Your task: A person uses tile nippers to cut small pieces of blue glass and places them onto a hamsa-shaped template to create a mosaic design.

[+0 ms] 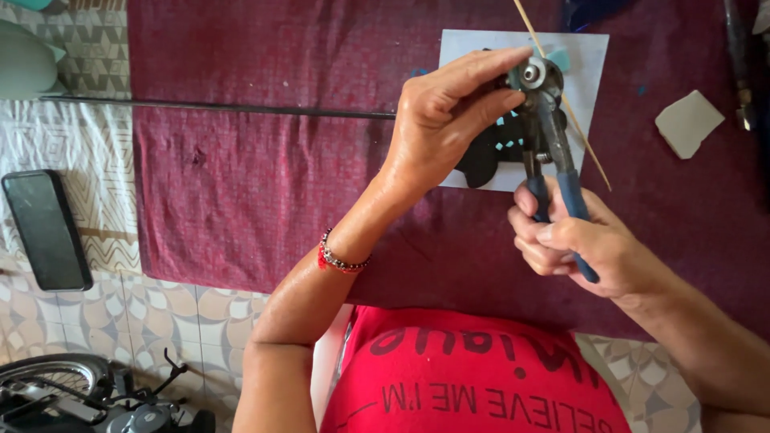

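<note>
Maroon cloth (265,184) over tiled floor. Left hand (449,112) pinches a teal tile (559,58) at the nippers' (553,136) wheels, above the white board (589,64) near cloth's far edge. Right hand (577,240) is clamped round the blue handles.

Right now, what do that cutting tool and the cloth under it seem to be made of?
The wheeled nippers look like dull grey metal, with blue handles that seem rubber or plastic coated, judging by their matte smoothness. The maroon cloth looks like soft woven fabric, going by its fuzzy, slightly creased surface.
</note>
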